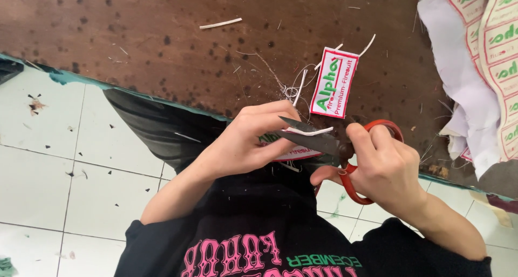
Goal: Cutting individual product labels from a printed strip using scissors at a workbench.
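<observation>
- Head view looks down on a dark brown table (162, 34) with many small spots; all places below are given from this table.
- At the near edge of the table, the left hand (245, 139) is closed narrow around a small woven label (294, 153), white with a red border; the fingers cover most of it.
- Just beside it, the right hand (386, 166) holds the scissors (324, 142) with fingers through the red handles. The dark blades are a little open and point toward the left hand, with a thin white strip (313, 131) lying across them at the label's edge.
- A second label (334, 83) of the same kind lies flat on the table, just beyond the hands, a little tilted.
- At the table's right end lies a pile of uncut labels (493, 45) on white cloth.
- Thin white offcuts (220, 23) and threads lie scattered on the table surface.
- Below the table's near edge are a white tiled floor (48, 163) and the person's black shirt (259, 239) with pink print.
</observation>
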